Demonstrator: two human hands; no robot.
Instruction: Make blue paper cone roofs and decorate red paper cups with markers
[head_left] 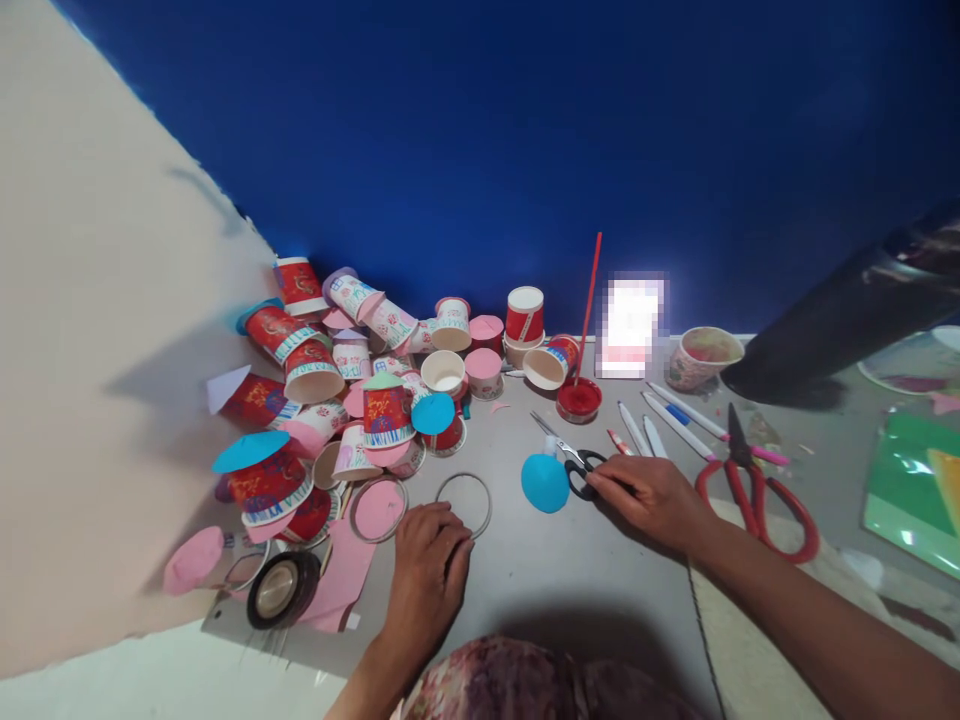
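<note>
My right hand (649,495) has its fingers closed on the black handle of a small pair of scissors (574,455), whose blades point away to the left. Beside the scissors lies a round blue paper disc (545,483). My left hand (429,560) rests palm down on the grey table (517,590), fingers lying lightly bent, holding nothing visible. Its fingertips touch or nearly touch a thin metal ring (489,500). Left of that hand, a second ring (352,520) lies over a pink paper sheet (345,585).
Decorated paper cups (386,410) pile up at the left. A roll of black tape (281,590) stands near the front. A red dish (579,400) holds a red stick. Pens (679,425), large red-handled shears (757,490) and a leaning dark tube (832,310) are on the right.
</note>
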